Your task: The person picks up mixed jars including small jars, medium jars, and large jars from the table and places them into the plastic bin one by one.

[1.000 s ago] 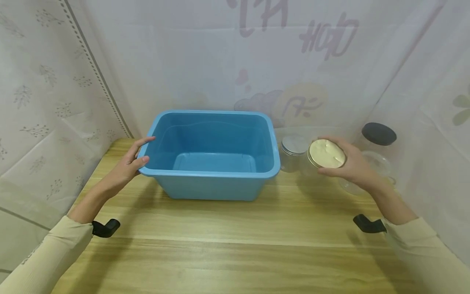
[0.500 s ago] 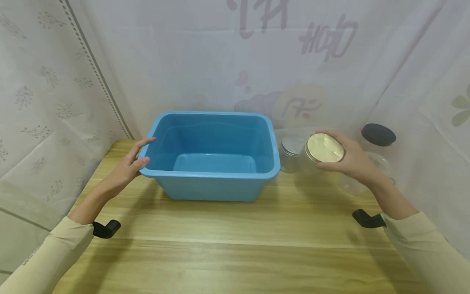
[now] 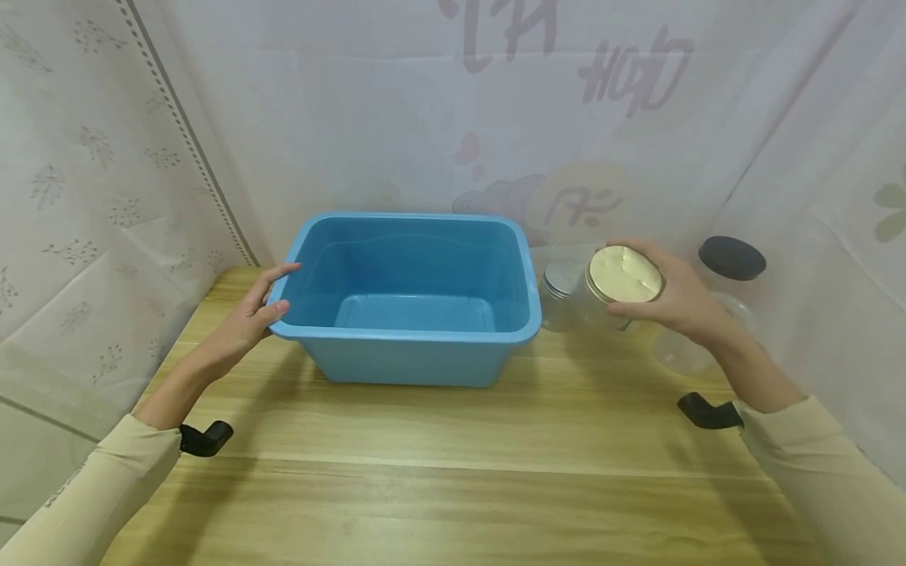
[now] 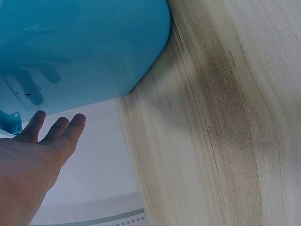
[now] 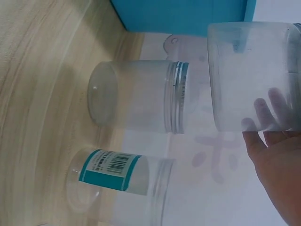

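Observation:
A blue plastic tub (image 3: 418,358) stands on the wooden table in the head view. My left hand (image 3: 244,314) grips its left rim, thumb and index finger over the edge. In the left wrist view, other fingers (image 4: 66,134) of that hand reach along the outside of the tub. Right of the tub, my right hand (image 3: 679,299) holds a clear jar with a pale gold lid (image 3: 626,274), thumb and fingers around its upper part. The right wrist view has this jar (image 5: 249,70) held off the table, seen through its clear wall; its lid is mostly cut off there.
A clear jar with a silver lid (image 3: 557,310) stands close to the tub's right side. Farther right are a black-lidded jar (image 3: 732,259) and a clear container (image 3: 679,351), partly behind my forearm. One jar bears a teal-and-white label (image 5: 110,169). Printed cloth (image 3: 396,118) hangs behind.
My right hand has raised the gold-lidded jar and shifted it slightly left, so it now overlaps the silver-lidded jar more. My left hand and the tub stay in place.

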`<state>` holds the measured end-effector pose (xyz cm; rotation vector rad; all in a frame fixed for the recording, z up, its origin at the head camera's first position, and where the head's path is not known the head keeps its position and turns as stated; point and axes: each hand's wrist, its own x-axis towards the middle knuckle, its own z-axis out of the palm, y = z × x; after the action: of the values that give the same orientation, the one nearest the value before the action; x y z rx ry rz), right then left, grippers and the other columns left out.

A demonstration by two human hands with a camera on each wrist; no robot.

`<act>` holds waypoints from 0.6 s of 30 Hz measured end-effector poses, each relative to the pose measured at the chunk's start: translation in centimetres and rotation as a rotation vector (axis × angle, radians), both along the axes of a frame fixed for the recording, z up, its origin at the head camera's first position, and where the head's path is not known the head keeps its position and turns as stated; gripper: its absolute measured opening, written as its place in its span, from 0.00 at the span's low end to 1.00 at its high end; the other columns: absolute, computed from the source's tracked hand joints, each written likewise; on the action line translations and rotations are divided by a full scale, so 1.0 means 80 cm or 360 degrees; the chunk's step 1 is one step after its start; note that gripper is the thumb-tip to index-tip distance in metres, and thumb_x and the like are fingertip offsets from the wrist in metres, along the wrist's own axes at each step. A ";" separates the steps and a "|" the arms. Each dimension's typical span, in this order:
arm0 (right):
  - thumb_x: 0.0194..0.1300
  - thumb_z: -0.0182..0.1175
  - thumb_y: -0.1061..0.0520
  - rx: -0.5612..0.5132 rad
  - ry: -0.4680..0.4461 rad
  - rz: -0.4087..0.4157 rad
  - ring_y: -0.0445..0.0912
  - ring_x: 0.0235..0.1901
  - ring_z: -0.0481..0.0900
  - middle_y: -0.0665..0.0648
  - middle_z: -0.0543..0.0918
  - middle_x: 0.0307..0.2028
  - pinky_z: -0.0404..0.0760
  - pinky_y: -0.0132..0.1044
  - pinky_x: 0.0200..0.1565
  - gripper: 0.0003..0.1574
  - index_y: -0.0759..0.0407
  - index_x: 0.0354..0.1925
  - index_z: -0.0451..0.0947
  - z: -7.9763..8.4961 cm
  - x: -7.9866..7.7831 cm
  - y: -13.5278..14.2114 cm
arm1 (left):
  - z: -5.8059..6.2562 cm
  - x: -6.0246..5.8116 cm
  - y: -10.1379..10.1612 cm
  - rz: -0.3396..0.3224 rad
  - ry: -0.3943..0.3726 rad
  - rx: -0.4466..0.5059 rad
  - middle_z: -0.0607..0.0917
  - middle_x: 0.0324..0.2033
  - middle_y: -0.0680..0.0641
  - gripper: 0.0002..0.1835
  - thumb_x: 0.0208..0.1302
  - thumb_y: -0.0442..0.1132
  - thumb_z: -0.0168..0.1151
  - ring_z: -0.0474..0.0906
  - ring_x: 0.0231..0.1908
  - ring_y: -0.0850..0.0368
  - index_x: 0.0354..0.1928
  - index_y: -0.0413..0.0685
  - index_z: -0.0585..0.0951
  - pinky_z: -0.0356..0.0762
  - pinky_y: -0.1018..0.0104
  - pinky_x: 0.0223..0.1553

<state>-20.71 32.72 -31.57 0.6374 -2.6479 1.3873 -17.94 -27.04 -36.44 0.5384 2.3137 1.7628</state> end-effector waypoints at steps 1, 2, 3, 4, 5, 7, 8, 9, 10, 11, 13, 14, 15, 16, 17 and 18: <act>0.50 0.79 0.69 0.0009 0.0003 -0.0007 0.49 0.52 0.73 0.55 0.75 0.61 0.72 0.28 0.49 0.55 0.52 0.73 0.67 0.002 0.000 -0.001 | 0.000 0.000 0.000 0.0000 0.0001 -0.0004 0.31 0.79 0.51 0.31 0.81 0.41 0.44 0.28 0.75 0.38 0.80 0.67 0.51 0.49 0.25 0.60; 0.50 0.79 0.68 0.0018 0.0005 -0.0014 0.49 0.52 0.73 0.55 0.75 0.61 0.72 0.28 0.49 0.55 0.51 0.73 0.68 0.004 0.000 -0.002 | 0.001 0.000 0.000 0.0000 0.0001 -0.0009 0.31 0.79 0.51 0.31 0.81 0.41 0.44 0.28 0.75 0.38 0.80 0.67 0.51 0.49 0.24 0.60; 0.50 0.80 0.68 0.0033 0.0010 -0.0024 0.49 0.51 0.73 0.54 0.75 0.61 0.72 0.28 0.48 0.56 0.51 0.73 0.68 0.006 0.000 -0.002 | 0.001 0.000 0.000 -0.0001 -0.0002 -0.0009 0.31 0.79 0.51 0.31 0.81 0.41 0.44 0.31 0.75 0.37 0.80 0.67 0.51 0.49 0.25 0.60; 0.49 0.80 0.67 0.0045 0.0017 -0.0033 0.49 0.51 0.73 0.54 0.75 0.60 0.71 0.29 0.48 0.56 0.50 0.73 0.68 0.008 -0.001 -0.003 | 0.001 0.000 0.001 -0.0001 -0.0001 -0.0011 0.31 0.79 0.51 0.31 0.82 0.41 0.44 0.35 0.75 0.36 0.80 0.67 0.51 0.50 0.26 0.60; 0.49 0.80 0.67 0.0057 0.0020 -0.0040 0.49 0.51 0.72 0.54 0.75 0.60 0.71 0.29 0.48 0.56 0.49 0.73 0.68 0.010 -0.001 -0.004 | 0.001 0.000 0.001 -0.0001 -0.0001 -0.0014 0.31 0.79 0.51 0.31 0.82 0.41 0.43 0.40 0.74 0.35 0.80 0.67 0.51 0.51 0.27 0.60; 0.49 0.81 0.66 0.0084 0.0026 -0.0055 0.48 0.51 0.72 0.54 0.75 0.60 0.70 0.29 0.48 0.57 0.47 0.73 0.68 0.014 -0.001 -0.005 | 0.002 0.001 0.001 -0.0002 -0.0001 -0.0018 0.31 0.78 0.50 0.31 0.82 0.42 0.43 0.49 0.71 0.35 0.80 0.68 0.50 0.54 0.29 0.60; 0.49 0.81 0.65 0.0090 0.0024 -0.0059 0.48 0.51 0.72 0.53 0.74 0.60 0.70 0.30 0.48 0.57 0.46 0.73 0.68 0.015 -0.002 -0.005 | 0.002 0.001 0.001 -0.0001 -0.0001 -0.0018 0.31 0.78 0.50 0.31 0.82 0.42 0.43 0.53 0.69 0.34 0.80 0.67 0.50 0.54 0.30 0.60; 0.49 0.81 0.65 0.0097 0.0027 -0.0060 0.48 0.52 0.72 0.53 0.74 0.61 0.70 0.30 0.48 0.57 0.46 0.73 0.67 0.016 -0.002 -0.005 | 0.001 0.001 0.001 -0.0003 -0.0002 -0.0018 0.31 0.78 0.49 0.31 0.82 0.42 0.43 0.54 0.68 0.35 0.80 0.68 0.50 0.54 0.30 0.60; 0.48 0.81 0.65 0.0096 0.0026 -0.0059 0.48 0.52 0.71 0.53 0.74 0.61 0.71 0.30 0.48 0.58 0.46 0.73 0.67 0.017 -0.002 -0.006 | 0.001 0.001 0.001 -0.0005 -0.0001 -0.0021 0.31 0.78 0.49 0.30 0.82 0.42 0.42 0.53 0.68 0.34 0.80 0.68 0.50 0.54 0.30 0.60; 0.48 0.81 0.65 0.0089 0.0023 -0.0053 0.48 0.52 0.71 0.53 0.74 0.61 0.71 0.30 0.48 0.58 0.46 0.73 0.67 0.018 -0.002 -0.006 | 0.001 0.002 0.001 -0.0007 0.0000 -0.0022 0.31 0.78 0.49 0.30 0.82 0.42 0.43 0.51 0.70 0.34 0.80 0.67 0.50 0.53 0.29 0.60; 0.48 0.81 0.66 0.0067 0.0022 -0.0033 0.49 0.52 0.71 0.53 0.74 0.62 0.71 0.30 0.48 0.58 0.47 0.73 0.67 0.020 -0.002 -0.007 | 0.001 0.002 0.002 -0.0004 0.0002 -0.0023 0.30 0.78 0.49 0.31 0.82 0.42 0.43 0.48 0.70 0.34 0.80 0.67 0.50 0.52 0.28 0.60; 0.47 0.81 0.67 0.0050 0.0020 -0.0018 0.49 0.53 0.71 0.53 0.74 0.63 0.72 0.30 0.48 0.58 0.47 0.73 0.67 0.021 -0.003 -0.008 | 0.001 0.002 0.002 -0.0002 0.0003 -0.0025 0.30 0.79 0.49 0.31 0.82 0.42 0.43 0.47 0.70 0.35 0.80 0.67 0.50 0.53 0.28 0.59; 0.47 0.81 0.67 0.0038 0.0023 -0.0004 0.49 0.53 0.71 0.53 0.74 0.63 0.72 0.30 0.49 0.58 0.48 0.73 0.67 0.022 -0.003 -0.008 | 0.001 0.002 0.002 0.0001 0.0006 -0.0030 0.30 0.79 0.49 0.31 0.82 0.42 0.43 0.45 0.71 0.35 0.80 0.67 0.50 0.53 0.28 0.59; 0.47 0.81 0.68 0.0029 0.0026 0.0006 0.49 0.53 0.71 0.53 0.74 0.63 0.72 0.30 0.49 0.58 0.48 0.73 0.68 0.022 -0.004 -0.009 | 0.002 0.003 0.002 0.0007 0.0009 -0.0035 0.31 0.79 0.49 0.31 0.82 0.42 0.43 0.45 0.70 0.36 0.80 0.67 0.51 0.54 0.29 0.58; 0.47 0.81 0.68 0.0023 0.0029 0.0018 0.49 0.53 0.71 0.53 0.73 0.64 0.72 0.30 0.49 0.59 0.47 0.73 0.68 0.023 -0.004 -0.010 | 0.002 0.003 0.002 0.0012 0.0012 -0.0042 0.31 0.79 0.49 0.31 0.82 0.42 0.43 0.45 0.70 0.37 0.80 0.67 0.51 0.55 0.31 0.57; 0.46 0.81 0.68 0.0021 0.0037 0.0026 0.50 0.53 0.71 0.53 0.74 0.64 0.72 0.30 0.49 0.59 0.47 0.73 0.68 0.024 -0.004 -0.010 | 0.002 0.003 0.002 0.0017 0.0014 -0.0048 0.31 0.79 0.49 0.31 0.82 0.42 0.43 0.46 0.68 0.37 0.80 0.67 0.51 0.56 0.33 0.55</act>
<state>-21.04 31.91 -29.66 0.6742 -2.6416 1.3595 -17.71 -26.90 -36.26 0.5308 2.3489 1.7310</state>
